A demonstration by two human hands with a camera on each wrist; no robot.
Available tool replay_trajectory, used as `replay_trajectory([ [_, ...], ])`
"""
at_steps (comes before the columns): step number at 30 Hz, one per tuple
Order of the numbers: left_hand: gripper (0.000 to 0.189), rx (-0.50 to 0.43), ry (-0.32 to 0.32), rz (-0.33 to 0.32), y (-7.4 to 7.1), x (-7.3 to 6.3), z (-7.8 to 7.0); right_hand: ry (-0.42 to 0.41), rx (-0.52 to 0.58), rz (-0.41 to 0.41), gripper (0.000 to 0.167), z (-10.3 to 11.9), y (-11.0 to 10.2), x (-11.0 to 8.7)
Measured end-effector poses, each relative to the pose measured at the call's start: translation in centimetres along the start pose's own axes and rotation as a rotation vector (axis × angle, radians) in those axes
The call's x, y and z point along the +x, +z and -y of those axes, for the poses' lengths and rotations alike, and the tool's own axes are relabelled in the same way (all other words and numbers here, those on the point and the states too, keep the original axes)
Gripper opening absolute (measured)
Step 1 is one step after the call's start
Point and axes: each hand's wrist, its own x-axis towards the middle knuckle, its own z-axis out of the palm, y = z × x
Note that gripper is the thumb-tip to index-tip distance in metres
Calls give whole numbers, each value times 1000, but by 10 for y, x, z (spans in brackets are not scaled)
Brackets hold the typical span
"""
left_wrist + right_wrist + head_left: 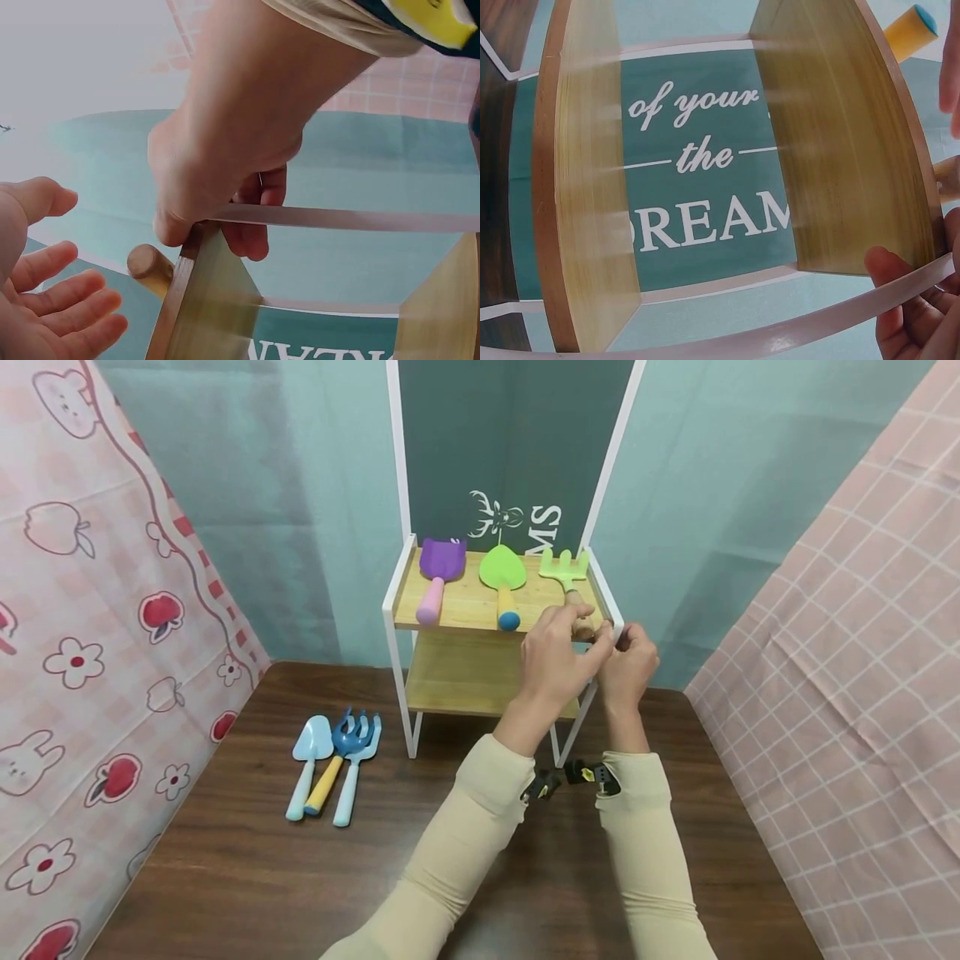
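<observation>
A small two-tier wooden shelf [468,593] with a white metal frame stands on the table. My right hand [628,668] grips its front right corner; in the right wrist view its fingers [911,319] curl at the white post and board edge. Close to the green rake [564,567] is my left hand [555,652]. The left wrist view shows those fingers [79,304] spread, apart from the rake's wooden handle [150,268]. To the left on the upper board lie a green trowel [502,568] with a yellow handle and a purple shovel [442,560] with a pink handle.
Left of the shelf, a light blue trowel [313,739], a dark blue fork [347,739] with a yellow handle and a light blue fork [348,789] lie on the brown table [225,877]. A dark green board [517,435] rises behind the shelf. Patterned cloths flank both sides.
</observation>
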Motion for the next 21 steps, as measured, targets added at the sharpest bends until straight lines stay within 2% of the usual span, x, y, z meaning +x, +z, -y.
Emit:
replay_trajectory([
  [4,28,40,10,23,-5,-4,-1,1,39,5,24,-1,0,1],
  [9,30,119,20,103,-12,-13,-1,23,135,25,24,-2,1,0],
  [12,33,178,23,203,-19,-17,0,13,123,20,24,-2,2,0],
  [21,41,367,7,574,-41,-24,0,33,132,45,21,-2,2,0],
])
